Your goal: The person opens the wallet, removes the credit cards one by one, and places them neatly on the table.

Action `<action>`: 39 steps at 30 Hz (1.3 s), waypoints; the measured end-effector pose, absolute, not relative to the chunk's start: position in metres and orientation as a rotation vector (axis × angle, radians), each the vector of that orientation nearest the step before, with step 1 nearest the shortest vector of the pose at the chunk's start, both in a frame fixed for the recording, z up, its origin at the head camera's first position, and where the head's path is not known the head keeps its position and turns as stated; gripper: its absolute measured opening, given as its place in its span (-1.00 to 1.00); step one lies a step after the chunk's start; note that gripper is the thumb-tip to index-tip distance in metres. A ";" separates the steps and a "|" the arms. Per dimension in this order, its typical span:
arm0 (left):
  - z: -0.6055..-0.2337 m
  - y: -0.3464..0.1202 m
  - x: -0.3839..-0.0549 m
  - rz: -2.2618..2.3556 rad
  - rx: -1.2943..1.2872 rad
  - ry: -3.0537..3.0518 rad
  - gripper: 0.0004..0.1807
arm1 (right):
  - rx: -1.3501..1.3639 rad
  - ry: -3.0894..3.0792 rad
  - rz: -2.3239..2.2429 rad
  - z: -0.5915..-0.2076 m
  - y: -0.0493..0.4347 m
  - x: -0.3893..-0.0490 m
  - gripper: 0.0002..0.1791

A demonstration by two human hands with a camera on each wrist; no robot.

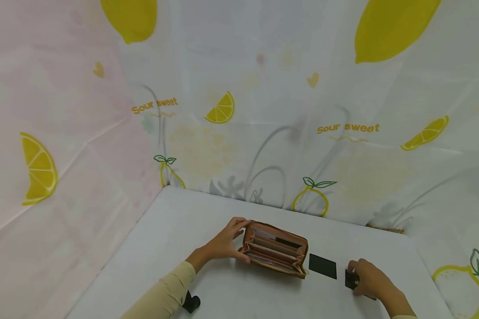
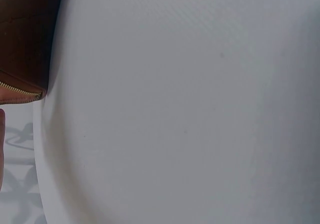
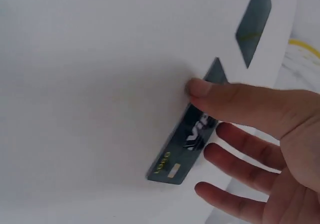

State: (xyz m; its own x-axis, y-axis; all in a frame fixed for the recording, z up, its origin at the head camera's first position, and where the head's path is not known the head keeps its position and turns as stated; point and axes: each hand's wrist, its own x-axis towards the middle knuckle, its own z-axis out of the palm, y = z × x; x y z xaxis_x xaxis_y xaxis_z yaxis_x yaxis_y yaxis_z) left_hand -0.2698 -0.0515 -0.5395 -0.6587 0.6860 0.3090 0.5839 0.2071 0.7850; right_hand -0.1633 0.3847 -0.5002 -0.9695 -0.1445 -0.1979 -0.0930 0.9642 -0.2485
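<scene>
A brown zip-around wallet (image 1: 279, 229) stands spread wide on the white table, with cards and papers showing in its pleated compartments. My left hand (image 1: 224, 241) grips its left end, thumb at the front and fingers at the back edge. In the left wrist view only a corner of the wallet (image 2: 25, 39) with its zip shows. To the right, my right hand (image 1: 372, 278) holds a dark VIP card (image 3: 172, 156) by its long edges, thumb on one side and fingertips on the other. Between wallet and hand lies a plain black card (image 1: 322, 266), untouched.
Below the left forearm is a small black object (image 1: 191, 303) of unclear kind, partly hidden by the sleeve. The white table (image 1: 263, 297) meets a lemon-printed cloth wall (image 1: 243, 146) at its back and sides.
</scene>
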 end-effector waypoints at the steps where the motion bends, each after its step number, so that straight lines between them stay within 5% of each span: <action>1: -0.540 -0.052 -0.270 1.449 1.240 2.355 0.24 | -0.187 2.901 -0.355 -0.501 0.387 -0.163 -0.47; 9: -0.536 -0.051 -0.270 1.492 1.233 2.304 0.24 | -0.301 2.971 -0.356 -0.503 0.384 -0.167 -0.57; 31: -0.537 -0.046 -0.267 1.480 1.268 2.315 0.23 | -0.488 2.935 -0.556 -0.508 0.383 -0.171 -0.45; 39: -0.538 -0.047 -0.267 1.461 1.264 2.328 0.23 | -0.131 2.992 -0.446 -0.501 0.379 -0.157 -0.30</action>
State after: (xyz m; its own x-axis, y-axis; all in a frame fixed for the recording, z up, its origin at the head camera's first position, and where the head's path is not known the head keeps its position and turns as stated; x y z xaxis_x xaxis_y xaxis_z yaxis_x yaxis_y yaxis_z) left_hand -0.2674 -0.0472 -0.5378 -0.6453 0.6970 0.3125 0.5847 0.1874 0.7894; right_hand -0.1567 0.3790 -0.5012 -0.9898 -0.1022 -0.0995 -0.0688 0.9530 -0.2949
